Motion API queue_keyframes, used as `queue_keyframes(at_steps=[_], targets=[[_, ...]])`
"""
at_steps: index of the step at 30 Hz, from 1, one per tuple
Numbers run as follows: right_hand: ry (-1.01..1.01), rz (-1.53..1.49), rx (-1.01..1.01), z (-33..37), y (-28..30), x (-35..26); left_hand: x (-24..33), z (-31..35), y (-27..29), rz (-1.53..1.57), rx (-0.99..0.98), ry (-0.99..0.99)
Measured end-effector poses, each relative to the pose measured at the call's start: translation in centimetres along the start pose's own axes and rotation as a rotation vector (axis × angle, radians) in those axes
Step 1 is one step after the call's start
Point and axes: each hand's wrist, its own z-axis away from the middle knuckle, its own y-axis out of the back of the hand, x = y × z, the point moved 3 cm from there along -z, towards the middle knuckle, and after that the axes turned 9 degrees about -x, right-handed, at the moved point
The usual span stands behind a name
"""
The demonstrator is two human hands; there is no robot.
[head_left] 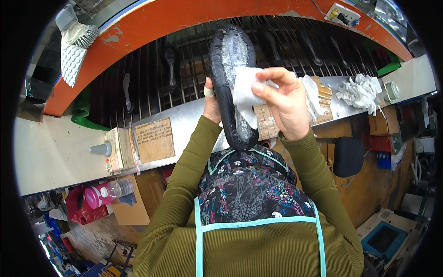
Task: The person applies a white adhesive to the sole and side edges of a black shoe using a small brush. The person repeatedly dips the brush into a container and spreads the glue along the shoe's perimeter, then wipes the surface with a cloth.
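Here, black shoe (226, 78) between the two hands (212, 106) (290, 104)

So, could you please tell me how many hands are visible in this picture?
2: the left hand at the left side of the black shoe piece, partly hidden behind it, and the right hand pinching a white cloth in front of it.

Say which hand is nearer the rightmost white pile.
Right: the right hand, pinching white cloth, is left of the pile; the left hand, holding a black shoe, farther left.
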Motion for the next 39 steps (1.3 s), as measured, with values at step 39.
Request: queue_keyframes(at_steps=[39], targets=[[0.433,1.421,-0.151,4.3,0.4,-1.6,-2.5,-0.5,0.3,0.038,0.07,0.042]])
